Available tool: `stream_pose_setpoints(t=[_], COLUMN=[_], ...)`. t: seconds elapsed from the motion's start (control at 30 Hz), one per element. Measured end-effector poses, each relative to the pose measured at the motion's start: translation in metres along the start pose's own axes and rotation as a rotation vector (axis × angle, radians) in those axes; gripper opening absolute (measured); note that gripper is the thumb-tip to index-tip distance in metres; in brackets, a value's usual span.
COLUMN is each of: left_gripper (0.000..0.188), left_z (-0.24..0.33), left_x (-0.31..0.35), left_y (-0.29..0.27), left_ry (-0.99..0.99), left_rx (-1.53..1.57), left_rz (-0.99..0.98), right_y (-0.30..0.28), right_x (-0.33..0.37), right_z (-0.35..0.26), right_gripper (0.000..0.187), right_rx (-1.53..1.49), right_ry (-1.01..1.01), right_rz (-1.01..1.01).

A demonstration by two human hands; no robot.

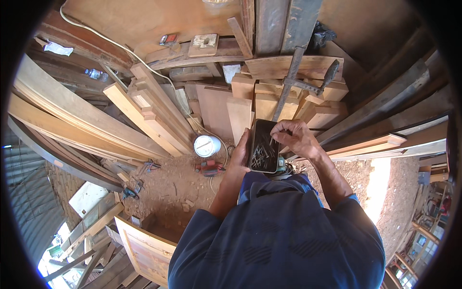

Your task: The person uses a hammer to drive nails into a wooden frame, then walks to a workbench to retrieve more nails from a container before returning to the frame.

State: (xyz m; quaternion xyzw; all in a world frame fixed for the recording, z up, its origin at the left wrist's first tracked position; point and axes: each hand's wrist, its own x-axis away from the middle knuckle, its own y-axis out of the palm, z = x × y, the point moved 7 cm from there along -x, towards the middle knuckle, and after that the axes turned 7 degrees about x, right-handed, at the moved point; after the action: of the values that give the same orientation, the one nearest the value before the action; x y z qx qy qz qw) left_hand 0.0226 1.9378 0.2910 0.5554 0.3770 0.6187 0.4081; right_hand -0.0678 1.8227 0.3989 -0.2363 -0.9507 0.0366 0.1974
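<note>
A black rectangular tray point(262, 128) is tilted close in front of my body. Thin metal nails point(261, 157) lie loose inside, mostly toward its near end. My left hand point(239, 153) grips the tray along its left side, fingers partly hidden beneath. Over the tray's far right corner, my right hand point(294, 136) is closed in a pinch. A slim nail point(272, 139) appears to stick down from those fingertips, though it is small and hard to make out.
Cut timber blocks point(276, 101) and a metal bar clamp point(291, 79) stand ahead. Long boards point(82, 115) lean at left. On the dirt floor are a white bucket point(207, 146), a red power tool point(210, 167) and a pale cable point(163, 77). A wooden panel point(144, 250) stands lower left.
</note>
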Motion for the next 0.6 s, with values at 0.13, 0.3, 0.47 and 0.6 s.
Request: stream_pose_setpoints(t=[0.13, 0.3, 0.47, 0.6], left_gripper=[0.052, 0.054, 0.055, 0.055], left_z=[0.0, -0.005, -0.005, -0.01], left_x=[0.0, 0.006, 0.007, 0.009], left_y=[0.007, 0.034, 0.032, 0.041], left_ry=[-0.014, -0.069, -0.068, -0.122], left_rx=[-0.002, 0.116, 0.062, 0.064], left_rz=[-0.067, -0.153, -0.112, -0.134], right_y=[-0.005, -0.009, 0.025, 0.051], right_x=[-0.002, 0.008, 0.029, 0.034], right_z=[0.001, -0.035, -0.064, -0.053], right_gripper=[0.013, 0.016, 0.013, 0.011], right_rx=[0.081, 0.381, 0.758, 1.074], right_ry=[-0.044, -0.315, -0.53, -0.565], right_rz=[0.069, 0.321, 0.023, -0.216])
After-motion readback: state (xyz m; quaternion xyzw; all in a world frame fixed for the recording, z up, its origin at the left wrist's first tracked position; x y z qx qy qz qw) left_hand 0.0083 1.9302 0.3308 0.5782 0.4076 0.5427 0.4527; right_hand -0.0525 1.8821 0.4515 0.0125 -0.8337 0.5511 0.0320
